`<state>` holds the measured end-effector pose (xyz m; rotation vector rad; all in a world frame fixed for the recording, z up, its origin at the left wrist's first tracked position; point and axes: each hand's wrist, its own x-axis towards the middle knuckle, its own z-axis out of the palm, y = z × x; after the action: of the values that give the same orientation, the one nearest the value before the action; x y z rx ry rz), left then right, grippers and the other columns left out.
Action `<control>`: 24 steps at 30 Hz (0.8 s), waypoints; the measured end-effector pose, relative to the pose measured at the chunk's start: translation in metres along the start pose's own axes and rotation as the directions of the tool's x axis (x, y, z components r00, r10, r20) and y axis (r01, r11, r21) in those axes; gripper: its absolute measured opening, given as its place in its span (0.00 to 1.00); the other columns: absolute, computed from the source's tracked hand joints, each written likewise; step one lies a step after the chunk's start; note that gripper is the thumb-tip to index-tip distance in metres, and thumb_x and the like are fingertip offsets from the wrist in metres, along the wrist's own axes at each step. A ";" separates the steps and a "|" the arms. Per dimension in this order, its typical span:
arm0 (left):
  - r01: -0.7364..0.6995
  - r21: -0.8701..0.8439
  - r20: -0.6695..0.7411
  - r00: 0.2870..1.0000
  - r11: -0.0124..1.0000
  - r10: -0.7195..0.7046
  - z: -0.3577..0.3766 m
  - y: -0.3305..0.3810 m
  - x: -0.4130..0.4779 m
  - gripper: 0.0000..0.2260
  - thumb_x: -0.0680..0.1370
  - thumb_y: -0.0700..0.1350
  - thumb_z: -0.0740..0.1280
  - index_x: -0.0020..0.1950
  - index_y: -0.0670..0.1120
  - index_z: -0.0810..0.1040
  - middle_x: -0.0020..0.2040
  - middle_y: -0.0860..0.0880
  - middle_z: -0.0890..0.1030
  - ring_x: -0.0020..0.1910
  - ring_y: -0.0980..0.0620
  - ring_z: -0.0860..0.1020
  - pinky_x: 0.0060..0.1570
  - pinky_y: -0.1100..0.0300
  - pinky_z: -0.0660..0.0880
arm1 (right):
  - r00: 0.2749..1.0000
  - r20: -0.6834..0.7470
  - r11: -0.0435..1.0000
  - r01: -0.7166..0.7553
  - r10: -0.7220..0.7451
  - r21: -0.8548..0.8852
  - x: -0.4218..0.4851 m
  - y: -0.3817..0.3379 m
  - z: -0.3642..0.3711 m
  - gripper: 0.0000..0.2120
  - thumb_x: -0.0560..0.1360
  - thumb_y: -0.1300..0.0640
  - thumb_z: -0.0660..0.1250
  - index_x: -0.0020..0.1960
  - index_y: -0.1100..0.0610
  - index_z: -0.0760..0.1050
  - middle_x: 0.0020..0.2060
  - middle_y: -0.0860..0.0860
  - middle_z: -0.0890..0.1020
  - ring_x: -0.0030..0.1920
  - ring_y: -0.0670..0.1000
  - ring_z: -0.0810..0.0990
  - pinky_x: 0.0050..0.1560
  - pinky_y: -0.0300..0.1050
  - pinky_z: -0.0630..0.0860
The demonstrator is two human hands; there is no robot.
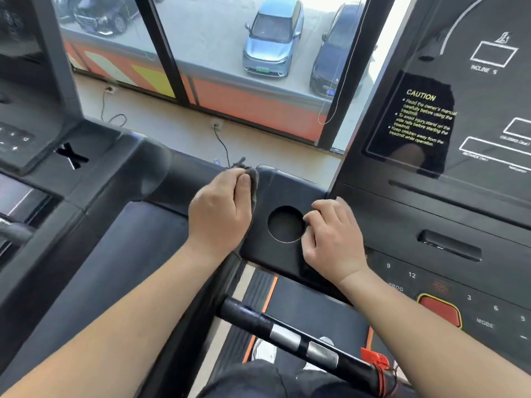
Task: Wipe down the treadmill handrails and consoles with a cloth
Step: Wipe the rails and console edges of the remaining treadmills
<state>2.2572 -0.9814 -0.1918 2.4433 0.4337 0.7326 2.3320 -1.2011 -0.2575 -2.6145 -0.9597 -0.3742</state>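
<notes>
Left hand (221,214) clenched the grey cloth (254,179) at 10 o'clock of the cup-holder hole (286,224); right hand (333,237) lay relaxed, empty, at 3. Risk: wiping toward 4 o'clock could press the red button (439,310).

Window wall (218,61): full-width glazing divided by dark mullions (169,53), one slanting across the upper left, another at the right edge. Lower band (258,107) of the glazing: orange, with a yellow stripe (155,80) and a pale stripe at its left. Floor (172,122): pale beige strip below the window. Fittings: two small sockets (217,124), each with a black cable (222,145) trailing over the floor; one thin white cord (340,87) hanging down the glass at right. Outside: paved lot, one light blue car (273,38), dark cars (336,61) beside it and at the upper left. Light: bright daylight through the glass.
</notes>
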 end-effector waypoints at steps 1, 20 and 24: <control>-0.083 0.125 0.103 0.992 0.989 0.070 0.006 0.001 -0.009 0.19 0.86 0.52 0.53 0.58 0.44 0.80 0.55 0.45 0.84 0.57 0.44 0.80 0.55 0.50 0.74 | 1.000 -0.001 1.000 -0.026 0.026 0.009 -0.001 -0.001 0.004 0.07 0.71 0.62 0.68 0.49 0.61 0.80 0.55 0.58 0.79 0.60 0.62 0.77 0.73 0.60 0.68; -0.333 0.131 0.679 0.716 0.934 0.161 0.074 -0.041 -0.011 0.28 0.85 0.57 0.45 0.84 0.48 0.56 0.84 0.51 0.51 0.83 0.54 0.46 0.81 0.49 0.43 | 0.994 0.019 0.994 -0.105 0.105 -0.020 0.001 -0.004 0.011 0.15 0.75 0.59 0.62 0.58 0.61 0.80 0.61 0.57 0.78 0.67 0.62 0.72 0.75 0.60 0.66; -0.433 0.047 0.620 0.719 0.900 0.314 0.049 -0.061 -0.030 0.23 0.86 0.53 0.52 0.79 0.47 0.70 0.81 0.50 0.64 0.82 0.54 0.57 0.81 0.50 0.53 | 0.993 0.024 0.993 -0.113 0.113 -0.017 0.002 -0.003 0.012 0.15 0.75 0.59 0.60 0.56 0.61 0.80 0.60 0.57 0.78 0.66 0.63 0.74 0.75 0.59 0.66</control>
<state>2.2534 -0.9656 -0.2742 2.8030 -0.2736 0.0136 2.3328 -1.1927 -0.2670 -2.6788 -0.8152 -0.3220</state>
